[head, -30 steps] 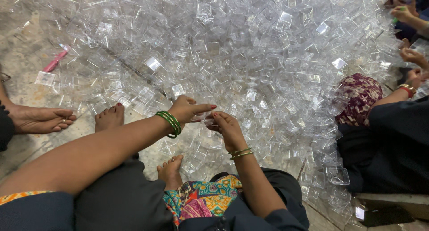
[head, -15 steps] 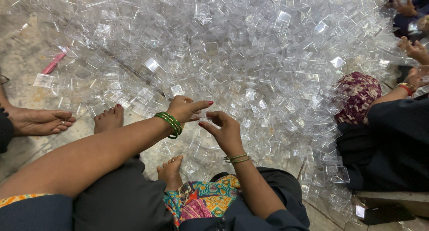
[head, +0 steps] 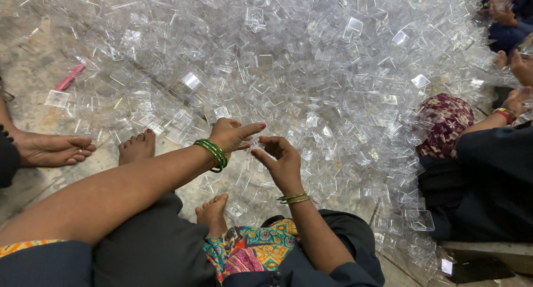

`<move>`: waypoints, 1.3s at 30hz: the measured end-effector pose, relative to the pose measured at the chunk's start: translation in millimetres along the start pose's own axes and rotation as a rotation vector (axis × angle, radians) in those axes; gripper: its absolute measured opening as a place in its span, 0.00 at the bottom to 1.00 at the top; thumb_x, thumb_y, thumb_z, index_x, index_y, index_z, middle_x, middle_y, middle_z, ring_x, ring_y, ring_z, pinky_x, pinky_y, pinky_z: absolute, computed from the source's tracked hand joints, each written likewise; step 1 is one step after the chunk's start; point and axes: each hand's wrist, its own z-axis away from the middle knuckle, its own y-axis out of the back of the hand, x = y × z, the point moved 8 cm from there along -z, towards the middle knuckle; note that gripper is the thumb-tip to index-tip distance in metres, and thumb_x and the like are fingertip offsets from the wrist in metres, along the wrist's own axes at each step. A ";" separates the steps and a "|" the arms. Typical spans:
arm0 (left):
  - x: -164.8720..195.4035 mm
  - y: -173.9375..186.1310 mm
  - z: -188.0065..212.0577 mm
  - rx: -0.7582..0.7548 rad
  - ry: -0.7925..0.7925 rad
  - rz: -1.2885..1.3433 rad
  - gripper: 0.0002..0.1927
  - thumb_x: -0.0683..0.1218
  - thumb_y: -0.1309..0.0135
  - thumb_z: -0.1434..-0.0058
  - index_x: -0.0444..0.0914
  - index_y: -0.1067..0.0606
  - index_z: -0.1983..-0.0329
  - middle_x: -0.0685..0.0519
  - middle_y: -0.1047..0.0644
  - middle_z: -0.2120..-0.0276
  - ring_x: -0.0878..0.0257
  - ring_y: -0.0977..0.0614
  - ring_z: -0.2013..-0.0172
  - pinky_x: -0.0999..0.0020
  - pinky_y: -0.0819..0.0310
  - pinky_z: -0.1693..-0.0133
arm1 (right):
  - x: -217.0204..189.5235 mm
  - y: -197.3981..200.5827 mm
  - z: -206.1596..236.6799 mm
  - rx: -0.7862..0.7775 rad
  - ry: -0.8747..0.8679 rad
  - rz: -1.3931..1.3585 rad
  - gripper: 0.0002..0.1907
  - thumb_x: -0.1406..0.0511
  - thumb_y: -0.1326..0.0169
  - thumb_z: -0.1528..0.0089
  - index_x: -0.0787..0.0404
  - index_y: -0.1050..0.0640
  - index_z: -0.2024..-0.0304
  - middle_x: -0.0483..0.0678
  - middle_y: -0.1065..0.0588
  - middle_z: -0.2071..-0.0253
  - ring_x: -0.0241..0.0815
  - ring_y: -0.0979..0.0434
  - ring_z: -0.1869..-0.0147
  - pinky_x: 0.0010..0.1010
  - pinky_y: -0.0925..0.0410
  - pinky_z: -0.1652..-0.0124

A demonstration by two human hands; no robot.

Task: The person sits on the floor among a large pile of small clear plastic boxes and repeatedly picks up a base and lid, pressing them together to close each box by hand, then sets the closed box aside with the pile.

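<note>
A huge heap of clear square plastic pieces [head: 311, 70] covers the floor in front of me. My left hand [head: 233, 136], with green bangles on the wrist, hovers at the heap's near edge with its thumb stretched right and its fingers curled under. Whether a clear piece sits in it is hidden. My right hand [head: 280, 160], with gold bangles on the wrist, is a short gap to the right. Its fingers are curved and apart, and nothing shows between them.
My bare feet [head: 137, 146] rest on the stone floor near the heap. Another person's foot [head: 51, 149] lies at the left, and a pink stick [head: 69, 77] beyond it. A seated person in a maroon patterned head cover [head: 444, 123] works at the right. More hands [head: 502, 12] are at the top right.
My two hands were touching over the heap a second ago. They have drawn apart, the right one sliding slightly down and right.
</note>
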 end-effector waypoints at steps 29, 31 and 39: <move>9.3 -9.8 19.6 -0.244 0.041 -0.167 0.44 0.54 0.25 0.62 0.28 0.35 0.49 0.44 0.24 0.58 0.58 0.16 0.60 0.65 0.13 0.62 | -7.2 23.7 -8.4 -0.172 -0.006 0.860 0.15 0.55 0.37 0.39 0.58 0.20 0.58 0.48 0.19 0.55 0.45 0.18 0.49 0.36 0.28 0.49; 8.3 -6.8 15.5 -0.218 -0.033 -0.295 0.48 0.57 0.25 0.64 0.26 0.36 0.48 0.41 0.24 0.58 0.57 0.16 0.60 0.64 0.14 0.63 | -4.7 35.5 -11.6 -0.112 0.006 1.025 0.24 0.52 0.31 0.44 0.59 0.21 0.55 0.52 0.24 0.47 0.50 0.23 0.43 0.39 0.30 0.47; -22.0 -11.3 -1.2 -0.295 -0.072 -0.649 0.55 0.69 0.33 0.57 0.24 0.41 0.45 0.35 0.23 0.56 0.55 0.17 0.55 0.61 0.18 0.56 | 17.7 -17.1 -1.2 -0.459 -0.081 -0.216 0.39 0.68 0.37 0.39 0.60 0.38 0.28 0.52 0.31 0.32 0.48 0.28 0.31 0.43 0.30 0.38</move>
